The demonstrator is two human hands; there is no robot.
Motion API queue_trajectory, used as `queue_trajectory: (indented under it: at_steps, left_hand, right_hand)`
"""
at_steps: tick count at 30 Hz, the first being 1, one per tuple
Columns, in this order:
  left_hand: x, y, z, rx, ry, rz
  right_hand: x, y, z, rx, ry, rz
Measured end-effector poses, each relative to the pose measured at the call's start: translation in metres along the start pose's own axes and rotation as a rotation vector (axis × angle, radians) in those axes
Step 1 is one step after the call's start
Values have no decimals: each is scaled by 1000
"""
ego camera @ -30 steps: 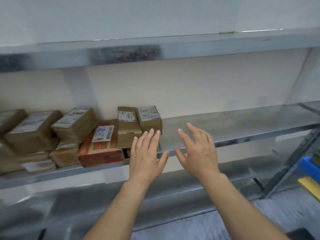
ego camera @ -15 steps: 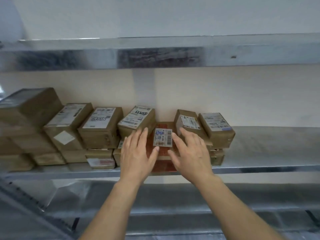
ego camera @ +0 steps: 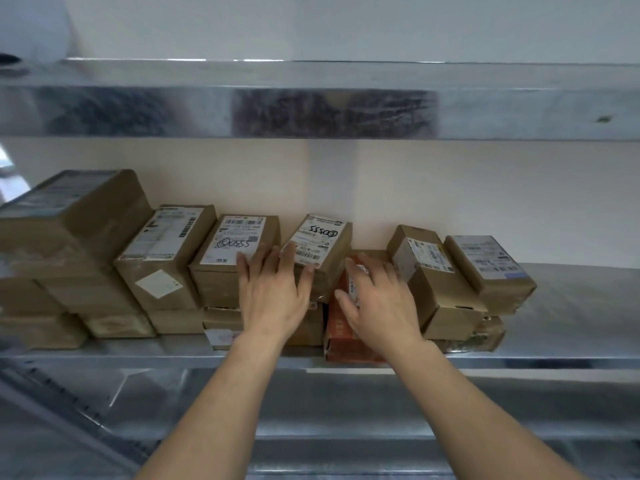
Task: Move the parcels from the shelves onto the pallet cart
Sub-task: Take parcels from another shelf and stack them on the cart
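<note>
Several brown cardboard parcels with white labels lie stacked on a metal shelf [ego camera: 571, 344]. My left hand [ego camera: 273, 292] lies with straight fingers across the front of two top parcels, one labelled parcel [ego camera: 235, 251] and a tilted labelled parcel [ego camera: 325, 244]. My right hand [ego camera: 377, 303] lies flat on an orange-red parcel [ego camera: 346, 344] between the tilted parcel and a brown parcel [ego camera: 422, 268] on the right. Neither hand grips anything. The pallet cart is out of sight.
An upper metal shelf [ego camera: 311, 109] runs just above the parcels. More parcels [ego camera: 69, 230] fill the shelf's left side. A lower shelf [ego camera: 346, 403] lies under my forearms. The cream wall [ego camera: 450, 188] stands behind.
Both hands have reached forward from the shelf's front edge onto the parcels. The view has swung left and closer, bringing the parcels to the centre.
</note>
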State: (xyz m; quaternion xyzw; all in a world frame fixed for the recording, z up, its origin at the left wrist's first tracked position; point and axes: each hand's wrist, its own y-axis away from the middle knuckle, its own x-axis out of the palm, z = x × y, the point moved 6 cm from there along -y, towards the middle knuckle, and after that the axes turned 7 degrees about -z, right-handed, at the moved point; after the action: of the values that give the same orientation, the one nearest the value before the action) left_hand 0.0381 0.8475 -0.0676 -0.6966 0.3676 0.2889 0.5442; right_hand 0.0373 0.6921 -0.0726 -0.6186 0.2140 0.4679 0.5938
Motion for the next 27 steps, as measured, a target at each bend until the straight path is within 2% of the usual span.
queue_trajectory:
  at_steps: [8,12,15,18,22,27]
  left_hand:
    - [-8,-6,-6,-19,0,-10]
    - [-9,-3,-22,-8,198,-5]
    - [0,2,-23,-175,405,93]
    - [13,5,-17,-317,475,213]
    - [14,8,-20,-347,487,294]
    - [3,17,-15,-380,514,247]
  right_hand:
    - [4,-14,3,16,-107,-11]
    - [6,-21,-11,122,-176,56]
    - [6,-23,-19,200,-258,95]
    - [7,-22,-20,218,-306,128]
    - [2,-17,-26,244,-324,128]
    - [-13,-11,-36,300,-307,87]
